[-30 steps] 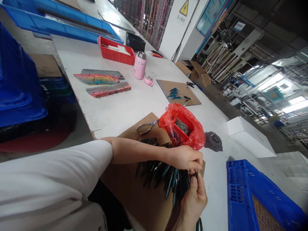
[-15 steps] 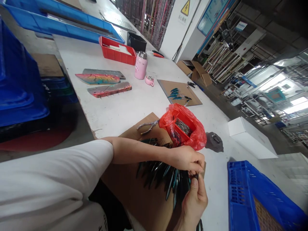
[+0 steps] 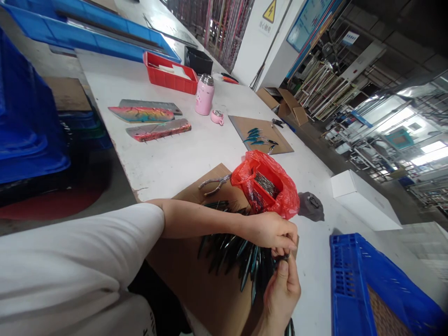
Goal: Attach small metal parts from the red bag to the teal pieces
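Note:
My left hand (image 3: 273, 231) reaches in from the left, its fingers pinched together. Just below it, my right hand (image 3: 283, 291) comes up from the bottom edge with thumb and forefinger closed. Between the fingertips shows the small dark end of what looks like a fishing lure (image 3: 286, 256), mostly hidden by the fingers. Under my left forearm lies a pile of slender dark blue-green lures (image 3: 247, 266) on a cardboard sheet (image 3: 213, 294). Beyond the forearm stands a red box (image 3: 257, 189) in a red plastic bag (image 3: 289, 186), holding thin metal pieces (image 3: 266, 183).
Pliers (image 3: 215, 183) lie beside the bag. A dark grey bundle (image 3: 311, 206), white box (image 3: 364, 200) and blue crate (image 3: 350, 289) are to the right. Farther off are a board (image 3: 280, 147) with several blue lures, a pink bottle (image 3: 205, 95) and large painted lures (image 3: 143, 114).
My hands stay together at the same spot, with only a slight shift of the right hand and fingertips. The rest of the scene looks the same.

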